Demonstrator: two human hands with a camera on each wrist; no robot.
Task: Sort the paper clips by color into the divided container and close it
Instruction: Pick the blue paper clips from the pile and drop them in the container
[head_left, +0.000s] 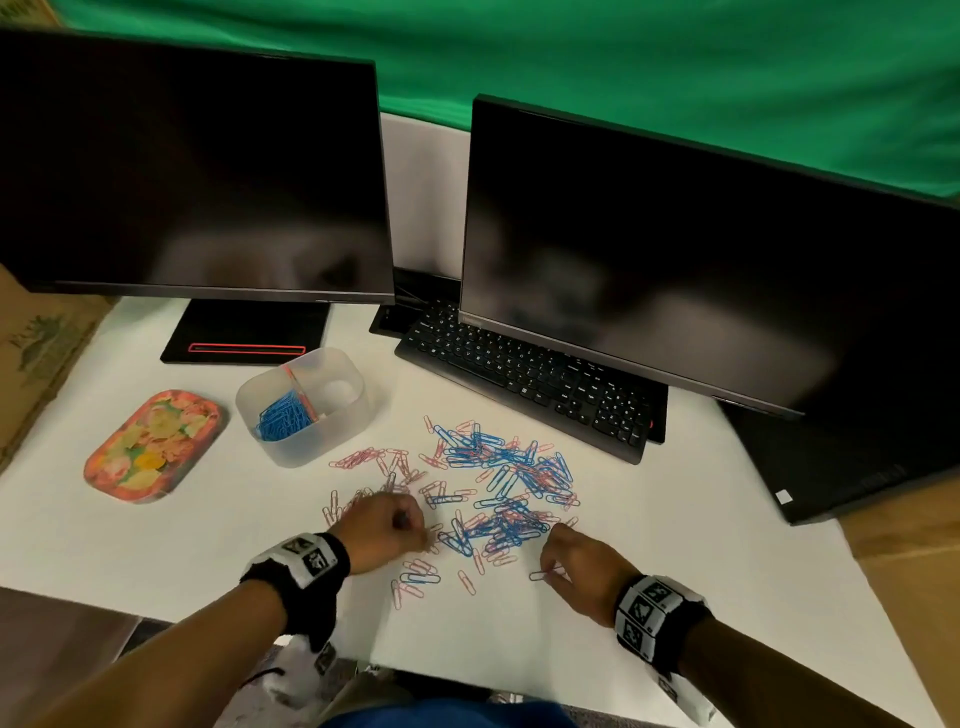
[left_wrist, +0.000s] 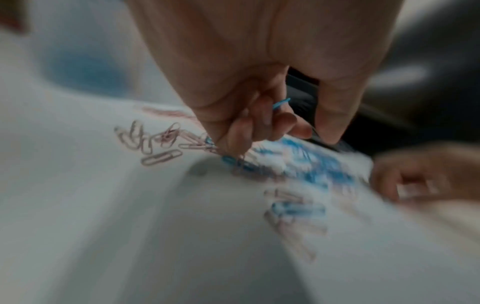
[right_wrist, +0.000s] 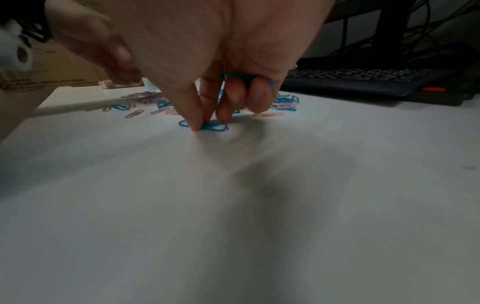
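Blue and pink paper clips (head_left: 498, 483) lie scattered in a pile on the white table. The clear divided container (head_left: 332, 431) stands open at the back left, with blue clips (head_left: 285, 415) in its left compartment. My left hand (head_left: 415, 535) is at the pile's near left edge; its curled fingers (left_wrist: 259, 123) hold a blue clip (left_wrist: 281, 102) and reach down onto other clips. My right hand (head_left: 550, 571) pinches a blue clip (right_wrist: 215, 127) flat on the table between thumb and forefinger. Its other curled fingers (right_wrist: 257, 92) keep more blue clips (right_wrist: 244, 76).
A floral lid (head_left: 156, 447) lies left of the container. A black keyboard (head_left: 524, 379) and two dark monitors (head_left: 675, 249) stand behind the pile. A cardboard box (head_left: 36, 353) is at the far left. The table's near edge (head_left: 467, 670) is just below my wrists.
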